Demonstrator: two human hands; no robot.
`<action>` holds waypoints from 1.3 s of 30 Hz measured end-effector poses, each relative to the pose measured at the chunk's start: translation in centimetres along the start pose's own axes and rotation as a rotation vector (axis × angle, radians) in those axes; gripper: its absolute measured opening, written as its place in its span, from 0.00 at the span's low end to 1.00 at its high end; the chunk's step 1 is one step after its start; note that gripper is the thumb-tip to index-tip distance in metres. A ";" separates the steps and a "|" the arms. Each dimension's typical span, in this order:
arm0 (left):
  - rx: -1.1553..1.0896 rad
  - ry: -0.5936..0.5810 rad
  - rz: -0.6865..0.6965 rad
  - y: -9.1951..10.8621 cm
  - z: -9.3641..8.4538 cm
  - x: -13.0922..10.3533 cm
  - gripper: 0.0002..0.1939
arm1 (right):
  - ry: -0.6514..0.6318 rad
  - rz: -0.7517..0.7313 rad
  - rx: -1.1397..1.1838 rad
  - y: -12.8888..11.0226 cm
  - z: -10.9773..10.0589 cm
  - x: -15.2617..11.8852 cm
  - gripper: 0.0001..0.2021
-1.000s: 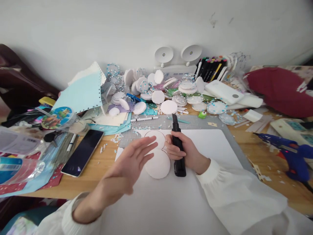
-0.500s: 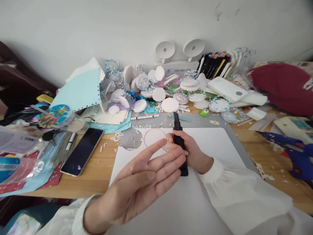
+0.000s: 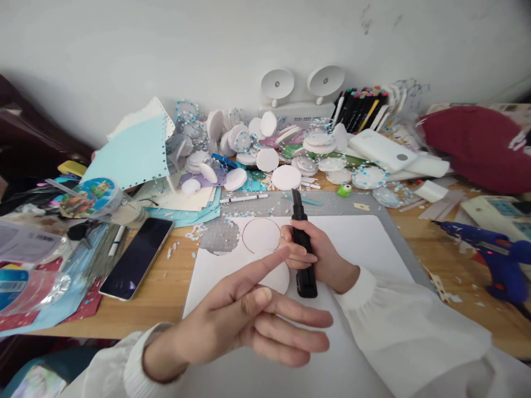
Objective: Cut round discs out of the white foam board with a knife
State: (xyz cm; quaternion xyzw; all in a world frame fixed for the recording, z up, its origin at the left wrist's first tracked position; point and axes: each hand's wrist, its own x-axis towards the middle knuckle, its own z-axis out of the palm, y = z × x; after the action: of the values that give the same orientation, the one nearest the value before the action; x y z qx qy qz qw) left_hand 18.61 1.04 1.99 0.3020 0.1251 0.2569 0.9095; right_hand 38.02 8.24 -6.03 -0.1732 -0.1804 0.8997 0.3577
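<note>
My right hand (image 3: 323,251) is wrapped round a black box cutter (image 3: 305,279), its narrow end pointing away from me. Below and to the left of it, my left hand (image 3: 236,320) holds nothing; its fingers are stretched and apart, and the thumb lies across near the index finger. Both are over a large white sheet (image 3: 365,237) with a rounded piece cut out at its far left corner. A circle (image 3: 261,236) is outlined on the sheet beyond my fingers. Another round white outline (image 3: 279,277) is partly hidden by my left hand.
A grey cutting mat (image 3: 344,204) lies beneath the sheet. Many white discs (image 3: 286,177) are piled along the wall. To the left are a phone (image 3: 136,260) and a lidded cup (image 3: 91,196); to the right, a blue glue gun (image 3: 493,249) and a dark red cap (image 3: 473,146).
My left hand has come down and away from the box cutter, its fingers spreading and turning. My right hand keeps its grip on the cutter in nearly the same place.
</note>
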 end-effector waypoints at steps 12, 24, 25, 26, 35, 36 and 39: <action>0.123 0.062 0.290 -0.7 -1.9 -0.1 0.33 | -0.028 0.008 -0.006 -0.2 0.0 -0.1 0.14; 0.060 0.032 0.078 -0.6 -1.3 0.1 0.29 | 0.000 -0.010 -0.019 0.0 -0.1 -0.1 0.15; 0.063 0.035 0.061 -0.5 -1.3 0.1 0.30 | 0.004 -0.011 -0.021 0.0 -0.1 -0.1 0.15; 0.066 0.036 0.069 -0.4 -1.2 0.2 0.30 | 0.009 -0.011 -0.025 0.0 -0.1 -0.2 0.15; -0.301 0.126 0.310 0.5 -0.8 0.7 0.46 | 0.089 -0.049 -0.087 -0.6 1.0 -0.5 0.12; -0.362 0.154 0.286 0.9 -0.6 0.7 0.46 | 0.131 -0.064 -0.127 -0.9 1.5 -0.7 0.12; -0.459 0.221 0.203 1.7 -0.2 0.4 0.46 | 0.423 -0.172 -0.588 -2.0 3.0 -2.2 0.14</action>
State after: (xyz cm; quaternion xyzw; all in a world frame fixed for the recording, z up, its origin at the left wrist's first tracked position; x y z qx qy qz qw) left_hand 18.21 2.54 2.86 0.0691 0.1312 0.3996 0.9046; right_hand 39.36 7.46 -2.09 -0.4350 -0.3672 0.7203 0.3964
